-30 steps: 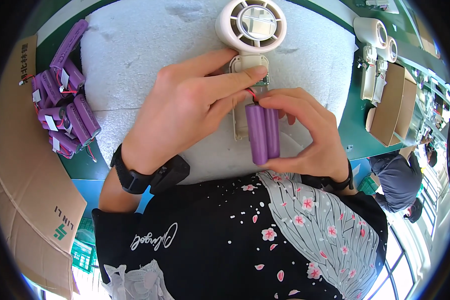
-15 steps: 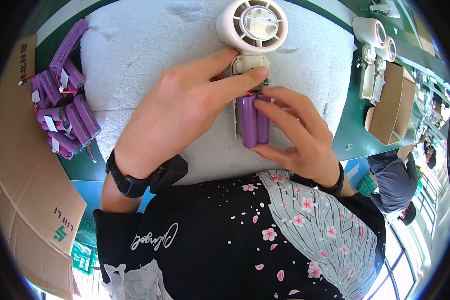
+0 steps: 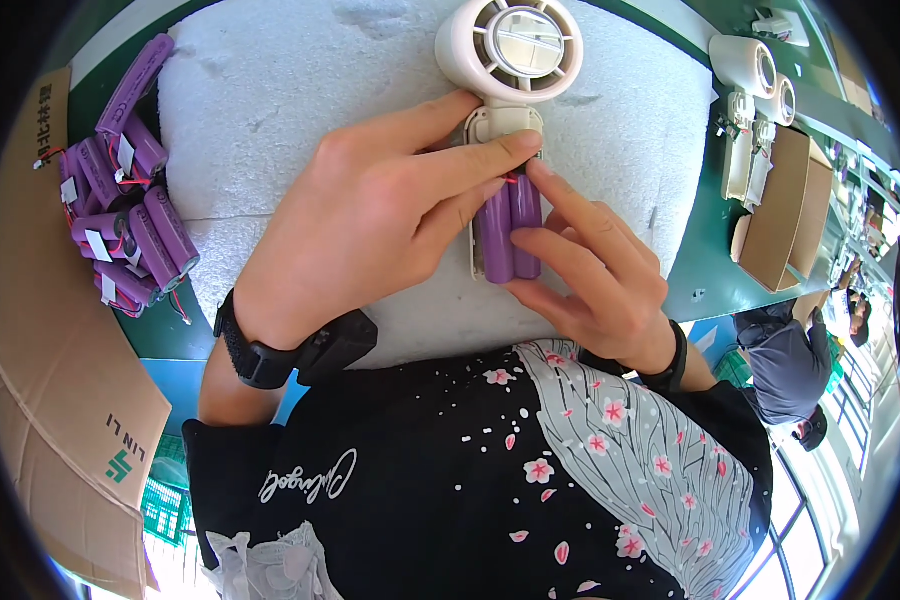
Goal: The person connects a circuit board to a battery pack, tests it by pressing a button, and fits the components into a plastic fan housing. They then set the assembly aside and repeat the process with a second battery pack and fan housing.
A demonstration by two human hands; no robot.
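Observation:
A white handheld fan lies on the foam pad, its round head away from me and its handle open. In the handle sits a pair of purple battery cells, side by side, with a bit of red wire at their far end. My left hand is closed round the handle's neck, its fingers by the top of the cells and hiding part of the inside. My right hand is closed on the cells from the right, one fingertip at their far end and the thumb near their lower end.
Several purple battery packs with wires are heaped on the left, beside a large cardboard sheet. The white foam pad covers the table's middle. At right are more fan bodies and an open cardboard box. A co-worker bends beyond.
The battery cells have shifted slightly up, deeper toward the fan's neck. My right forefinger has moved up to their far end, and another left finger now reaches the cells' top.

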